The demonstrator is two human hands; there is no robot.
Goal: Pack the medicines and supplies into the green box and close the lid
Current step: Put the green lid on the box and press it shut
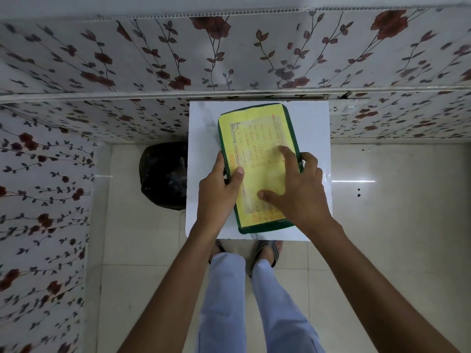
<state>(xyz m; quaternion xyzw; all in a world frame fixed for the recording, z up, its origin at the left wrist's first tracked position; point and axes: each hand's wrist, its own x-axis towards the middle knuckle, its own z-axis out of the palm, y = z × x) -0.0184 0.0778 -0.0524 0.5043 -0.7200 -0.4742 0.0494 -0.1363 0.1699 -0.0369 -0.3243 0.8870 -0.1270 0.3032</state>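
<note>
The green box (pixel 257 138) lies flat on a small white table (pixel 312 128), its lid down and covered by a yellow printed label. My left hand (pixel 219 189) grips the box's left edge, thumb on top of the lid. My right hand (pixel 293 184) rests spread on the lid, with its outer fingers curled over the right edge. No medicines or supplies are visible outside the box; its contents are hidden.
A black bag-lined bin (pixel 163 174) stands on the floor at the table's left. Floral-patterned walls (pixel 229 59) close in behind and on the left. White floor tiles (pixel 395 225) extend to the right. My legs and sandalled feet are below the table's near edge.
</note>
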